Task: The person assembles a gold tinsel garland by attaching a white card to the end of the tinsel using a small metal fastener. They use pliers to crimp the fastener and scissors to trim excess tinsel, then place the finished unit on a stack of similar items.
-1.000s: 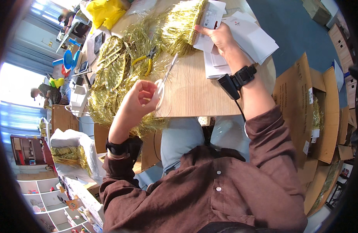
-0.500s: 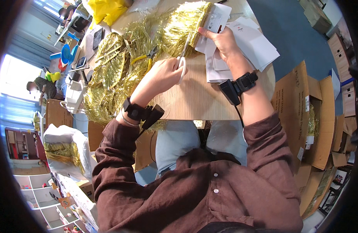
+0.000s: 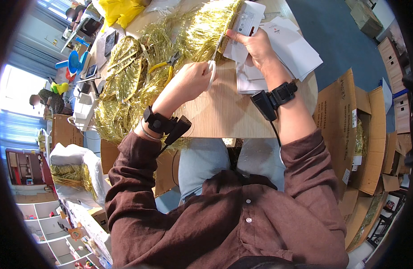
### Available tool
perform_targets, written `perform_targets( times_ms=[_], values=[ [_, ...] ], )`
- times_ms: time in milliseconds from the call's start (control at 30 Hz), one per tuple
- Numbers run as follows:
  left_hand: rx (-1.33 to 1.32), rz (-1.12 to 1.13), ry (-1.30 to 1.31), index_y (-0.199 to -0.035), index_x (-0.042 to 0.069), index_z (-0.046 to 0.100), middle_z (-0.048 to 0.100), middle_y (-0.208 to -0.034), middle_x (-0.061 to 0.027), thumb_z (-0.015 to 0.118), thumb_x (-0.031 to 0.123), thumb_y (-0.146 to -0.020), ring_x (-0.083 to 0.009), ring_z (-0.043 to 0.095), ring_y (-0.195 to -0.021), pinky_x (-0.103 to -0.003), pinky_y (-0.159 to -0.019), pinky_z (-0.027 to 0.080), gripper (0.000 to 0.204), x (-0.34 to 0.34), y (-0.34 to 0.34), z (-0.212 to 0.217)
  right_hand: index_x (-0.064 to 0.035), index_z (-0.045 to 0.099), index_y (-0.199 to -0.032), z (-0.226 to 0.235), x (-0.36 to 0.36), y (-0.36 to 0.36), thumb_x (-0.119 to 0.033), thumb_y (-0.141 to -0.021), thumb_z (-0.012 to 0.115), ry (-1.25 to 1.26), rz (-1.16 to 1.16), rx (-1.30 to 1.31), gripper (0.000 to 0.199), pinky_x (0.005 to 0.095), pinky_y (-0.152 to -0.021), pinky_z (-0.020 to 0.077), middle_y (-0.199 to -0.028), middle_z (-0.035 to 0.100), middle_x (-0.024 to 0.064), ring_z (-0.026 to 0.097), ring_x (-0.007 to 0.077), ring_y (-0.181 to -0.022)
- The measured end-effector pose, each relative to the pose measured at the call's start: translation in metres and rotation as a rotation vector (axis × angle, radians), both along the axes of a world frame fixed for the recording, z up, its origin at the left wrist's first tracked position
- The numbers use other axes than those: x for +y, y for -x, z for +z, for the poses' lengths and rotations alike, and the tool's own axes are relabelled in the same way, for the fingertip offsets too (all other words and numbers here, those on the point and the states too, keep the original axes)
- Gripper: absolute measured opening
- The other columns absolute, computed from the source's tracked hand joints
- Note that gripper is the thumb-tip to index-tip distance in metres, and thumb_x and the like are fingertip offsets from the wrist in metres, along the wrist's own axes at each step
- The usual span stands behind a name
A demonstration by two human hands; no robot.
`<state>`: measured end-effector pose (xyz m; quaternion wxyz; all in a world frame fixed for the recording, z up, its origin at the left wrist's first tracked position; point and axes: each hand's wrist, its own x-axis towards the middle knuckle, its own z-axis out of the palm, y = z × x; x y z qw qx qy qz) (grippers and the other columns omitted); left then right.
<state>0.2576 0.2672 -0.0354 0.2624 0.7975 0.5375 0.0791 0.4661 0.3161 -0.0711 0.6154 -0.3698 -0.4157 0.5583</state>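
Note:
My left hand [image 3: 190,81] is closed on a pair of scissors [image 3: 212,75] with white handles. Their blades reach up to the lower right edge of a bundle of shiny gold tinsel fringe [image 3: 208,28]. My right hand [image 3: 259,48] grips that edge of the fringe together with a white printed card [image 3: 251,17], thumb on top; its other fingers are mostly hidden. Left of the scissors, pliers [image 3: 160,66] with yellow handles rest on a loose heap of gold tinsel [image 3: 125,85].
White sheets [image 3: 291,49] lie on the wooden table [image 3: 224,119] beyond my right wrist. A yellow plastic bag [image 3: 121,11] and a phone [image 3: 110,42] are at the far left. Open cardboard boxes [image 3: 336,121] stand right of the table. Two people are in the left background.
The scissors have tilted to the right, their blades now lying along the fringe's edge near my right thumb. My left hand has shifted slightly; the fringe and card have moved a little left.

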Motion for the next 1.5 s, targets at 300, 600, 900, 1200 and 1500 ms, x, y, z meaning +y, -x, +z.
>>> perform_targets(
  times_ms=[300, 600, 900, 1200, 1500],
  values=[
    [-0.132, -0.019, 0.133, -0.092, -0.004, 0.067, 0.069, -0.075, -0.0091, 0.052, 0.024, -0.098, -0.0147, 0.066, -0.062, -0.030, -0.050, 0.053, 0.033, -0.007, 0.004, 0.004, 0.0002, 0.070, -0.113, -0.010, 0.008, -0.001, -0.008, -0.082, 0.083, -0.032, -0.032, -0.099, 0.035, 0.0344, -0.087, 0.0535, -0.109, 0.074, 0.0095, 0.068, 0.0173, -0.097],
    [-0.229, 0.057, 0.138, -0.089, -0.002, 0.067, 0.066, -0.075, -0.0064, 0.055, 0.026, -0.095, -0.0122, 0.063, -0.064, -0.029, -0.054, 0.051, 0.031, -0.008, 0.005, 0.008, -0.0003, 0.070, -0.112, -0.007, 0.005, -0.001, -0.007, -0.080, 0.084, -0.046, -0.057, -0.093, 0.036, 0.0327, -0.086, 0.0532, -0.108, 0.074, 0.0089, 0.068, 0.0166, -0.094],
    [-0.089, 0.098, -0.056, -0.086, -0.002, 0.062, 0.056, -0.067, -0.0118, 0.059, 0.031, -0.091, -0.0180, 0.051, -0.063, -0.036, -0.062, 0.045, 0.034, 0.010, -0.012, 0.020, 0.0003, 0.069, -0.114, -0.009, 0.007, -0.002, -0.007, -0.078, 0.086, -0.017, -0.028, -0.154, 0.040, 0.0336, -0.084, 0.0533, -0.107, 0.074, 0.0089, 0.068, 0.0166, -0.092],
    [-0.044, 0.074, -0.149, -0.083, -0.003, 0.062, 0.059, -0.066, -0.0151, 0.058, 0.033, -0.093, -0.0229, 0.056, -0.061, -0.039, -0.062, 0.048, 0.037, 0.030, -0.021, 0.014, 0.0004, 0.068, -0.114, -0.010, 0.006, -0.001, -0.008, -0.078, 0.086, -0.055, 0.011, -0.146, 0.041, 0.0323, -0.084, 0.0534, -0.106, 0.073, 0.0077, 0.067, 0.0162, -0.091],
    [-0.124, 0.021, -0.117, -0.078, -0.002, 0.059, 0.060, -0.063, -0.0112, 0.056, 0.029, -0.094, -0.0196, 0.060, -0.058, -0.036, -0.059, 0.049, 0.035, 0.033, -0.020, 0.007, -0.0022, 0.069, -0.113, -0.008, 0.005, -0.002, -0.011, -0.081, 0.084, -0.096, 0.042, -0.167, 0.036, 0.0309, -0.083, 0.0524, -0.101, 0.072, 0.0040, 0.065, 0.0143, -0.089]
  ],
)
